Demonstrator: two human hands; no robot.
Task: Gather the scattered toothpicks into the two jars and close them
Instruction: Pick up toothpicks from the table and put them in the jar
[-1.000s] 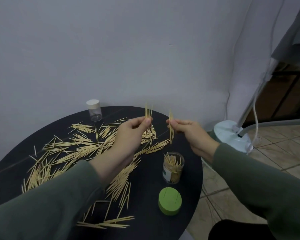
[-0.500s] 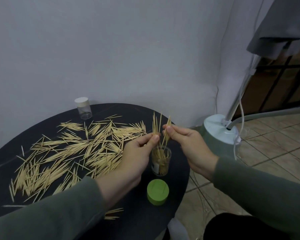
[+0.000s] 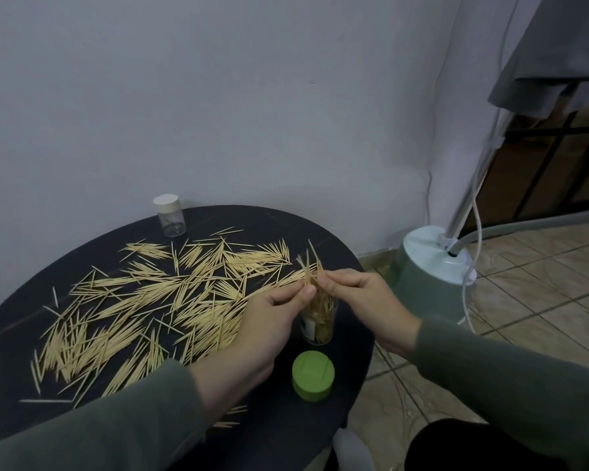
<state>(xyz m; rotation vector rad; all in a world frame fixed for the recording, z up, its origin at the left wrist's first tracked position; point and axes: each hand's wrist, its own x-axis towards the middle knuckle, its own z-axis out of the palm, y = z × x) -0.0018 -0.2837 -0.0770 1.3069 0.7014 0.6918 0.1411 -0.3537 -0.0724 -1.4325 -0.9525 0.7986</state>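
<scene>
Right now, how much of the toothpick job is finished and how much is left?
Done: the open jar holds some toothpicks. In hand: the left hand and right hand pinch a small bunch above that jar. Left: most scattered toothpicks lie on the table, the green lid is off, and the capped jar at the back looks nearly empty.

The open jar [image 3: 318, 321] bears a label — unreadable.

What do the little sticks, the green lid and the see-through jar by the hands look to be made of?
The toothpicks look like pale, matte wood or bamboo. The green lid seems to be smooth plastic, evenly coloured with a soft sheen. The open jar is clear, probably plastic, though it could be glass.
</scene>
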